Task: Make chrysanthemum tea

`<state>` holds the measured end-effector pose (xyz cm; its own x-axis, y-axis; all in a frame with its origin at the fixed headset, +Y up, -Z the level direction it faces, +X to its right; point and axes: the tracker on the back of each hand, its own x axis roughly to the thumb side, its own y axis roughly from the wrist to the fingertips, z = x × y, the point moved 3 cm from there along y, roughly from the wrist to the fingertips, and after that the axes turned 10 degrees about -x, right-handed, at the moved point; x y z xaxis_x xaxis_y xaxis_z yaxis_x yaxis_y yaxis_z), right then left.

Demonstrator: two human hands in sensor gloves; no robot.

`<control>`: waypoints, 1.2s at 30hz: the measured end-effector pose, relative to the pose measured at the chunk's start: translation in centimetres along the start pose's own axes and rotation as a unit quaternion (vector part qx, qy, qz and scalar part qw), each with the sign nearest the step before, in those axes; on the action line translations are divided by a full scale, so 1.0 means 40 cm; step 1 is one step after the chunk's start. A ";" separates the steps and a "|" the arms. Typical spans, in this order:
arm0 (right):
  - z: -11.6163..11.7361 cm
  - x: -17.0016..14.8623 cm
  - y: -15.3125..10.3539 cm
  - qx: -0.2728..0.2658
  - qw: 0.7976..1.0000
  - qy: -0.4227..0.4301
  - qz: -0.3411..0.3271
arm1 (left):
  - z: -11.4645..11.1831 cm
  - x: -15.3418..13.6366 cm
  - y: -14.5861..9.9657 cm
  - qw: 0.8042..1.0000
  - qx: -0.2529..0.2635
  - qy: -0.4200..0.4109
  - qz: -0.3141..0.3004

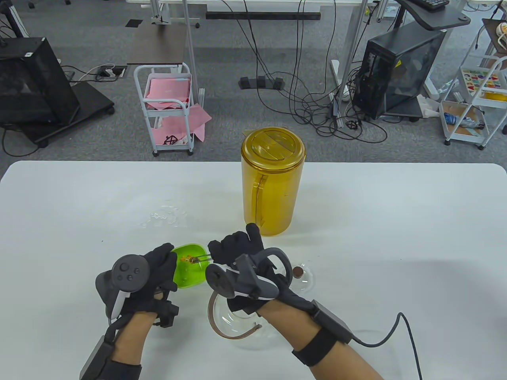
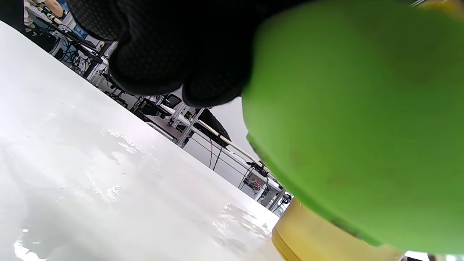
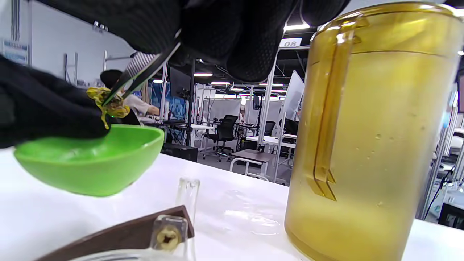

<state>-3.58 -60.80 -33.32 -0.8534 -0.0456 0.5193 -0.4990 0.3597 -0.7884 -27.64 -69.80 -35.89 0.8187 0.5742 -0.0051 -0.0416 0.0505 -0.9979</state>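
While my left hand [image 1: 156, 269] gripped the green bowl [image 1: 190, 273], my right hand [image 1: 237, 253] pinched tweezers [image 1: 201, 259] clamping a chrysanthemum [image 1: 190, 259], pitcher [image 1: 271, 182] at one o'clock.

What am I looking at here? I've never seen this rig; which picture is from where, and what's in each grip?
No machine: a person's two gloved hands, each with a tracker strapped on its back. The big picture looks down at the white table; the other two come from cameras on the wrists. The left hand holds a green bowl, lifted and tilted. The right hand pinches tweezers that grip a yellow chrysanthemum over the bowl. On the table stand a lidded amber pitcher, a glass teapot with a brown handle, and its glass lid. Spilled water glistens behind the bowl.
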 end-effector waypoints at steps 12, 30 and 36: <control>0.027 -0.143 -0.234 0.099 0.993 0.038 0.052 | -0.005 -0.008 0.002 1.000 -0.001 0.004 0.007; 0.025 -0.390 -0.197 0.037 0.962 0.121 0.243 | -0.008 -0.016 0.006 1.000 -0.001 0.004 0.010; 0.134 -0.727 -0.263 0.012 0.870 0.094 0.483 | -0.015 -0.015 0.011 1.000 -0.007 0.012 0.011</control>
<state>25.70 -68.27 -41.91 -0.8377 0.4217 -0.3471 0.4333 0.1260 -0.8924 -27.80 -70.63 -36.36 0.8307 0.5560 -0.0278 -0.0515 0.0269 -0.9983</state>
